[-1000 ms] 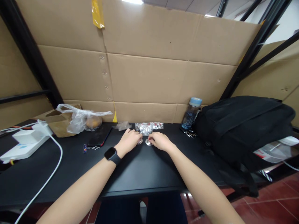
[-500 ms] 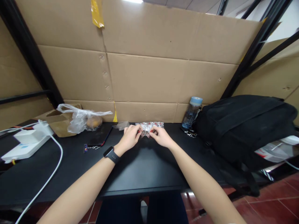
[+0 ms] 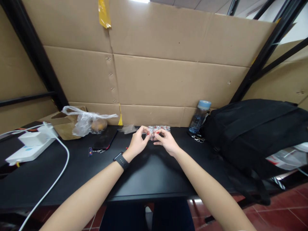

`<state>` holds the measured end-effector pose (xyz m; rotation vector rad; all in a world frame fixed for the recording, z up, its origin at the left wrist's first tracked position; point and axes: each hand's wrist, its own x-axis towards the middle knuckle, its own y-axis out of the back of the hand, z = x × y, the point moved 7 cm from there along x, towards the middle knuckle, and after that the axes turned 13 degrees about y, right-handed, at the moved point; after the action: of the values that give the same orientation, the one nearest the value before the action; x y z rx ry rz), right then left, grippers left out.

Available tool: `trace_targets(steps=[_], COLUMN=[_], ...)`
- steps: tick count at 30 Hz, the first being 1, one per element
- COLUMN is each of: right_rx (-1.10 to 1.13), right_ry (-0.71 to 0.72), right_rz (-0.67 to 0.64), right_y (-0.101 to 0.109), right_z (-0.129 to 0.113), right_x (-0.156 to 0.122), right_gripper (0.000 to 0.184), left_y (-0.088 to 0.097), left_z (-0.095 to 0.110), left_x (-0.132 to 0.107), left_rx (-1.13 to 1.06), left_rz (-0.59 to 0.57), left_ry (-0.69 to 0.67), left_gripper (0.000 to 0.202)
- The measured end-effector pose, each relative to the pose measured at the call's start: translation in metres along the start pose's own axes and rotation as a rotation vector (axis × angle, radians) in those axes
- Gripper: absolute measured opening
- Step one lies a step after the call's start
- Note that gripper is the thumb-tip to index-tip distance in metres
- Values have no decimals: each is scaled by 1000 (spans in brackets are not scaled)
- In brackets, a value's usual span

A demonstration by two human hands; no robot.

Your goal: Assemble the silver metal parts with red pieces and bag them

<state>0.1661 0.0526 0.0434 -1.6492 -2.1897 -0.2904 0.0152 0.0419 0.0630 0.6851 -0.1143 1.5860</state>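
Note:
My left hand point(image 3: 138, 141), with a black watch point(image 3: 121, 160) on its wrist, is closed in a pinch over the black table. My right hand point(image 3: 167, 143) pinches from the other side, its fingertips almost meeting those of the left. Between them is a small red item point(image 3: 149, 133), too small to name and partly hidden by the fingers. Just behind the fingertips lies a shiny silvery foil packet point(image 3: 165, 129) with red marks. A crumpled clear plastic piece point(image 3: 128, 129) rests to the left of the hands.
At left are a phone point(image 3: 104, 139), a knotted plastic bag point(image 3: 84, 123), a paper bag point(image 3: 68, 128) and a white power strip point(image 3: 29, 152) with a cable. A water bottle point(image 3: 199, 117) and black backpack point(image 3: 255, 138) stand right. A cardboard wall point(image 3: 168, 83) closes the back.
My hands have come closer together, their fingertips now nearly touching in front of the foil packet. The whole view has shifted slightly.

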Motion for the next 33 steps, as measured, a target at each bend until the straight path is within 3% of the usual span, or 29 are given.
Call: trace_targets(steps=[10,15,19,23,28,33], right_rx=[103,69,-153,-481,-838,-933], right_ry=[-123,-34,36,151,279,188], right_rz=[-103,-85,23,38,-109,-328], right_y=[0,5,27,47,49,34], right_z=[0,-6,-6,-14,-30,-26], right_x=[-3,2,9,15,13,4], right_gripper=[35,46,51,44,46,34], left_y=[-3,-5,-13,-21,-26,-27], left_z=[-1,-9,-25,-31,-26,-23], left_x=[-1,1,-2,-11,-23,-29], left_rx=[154,404,645,703,730,747], left_rz=[-70,-105,-286,-481,-597,-629], left_ry=[-4,2,4,-18,-60,-121], left_gripper=[9,29,37,31,32,37])
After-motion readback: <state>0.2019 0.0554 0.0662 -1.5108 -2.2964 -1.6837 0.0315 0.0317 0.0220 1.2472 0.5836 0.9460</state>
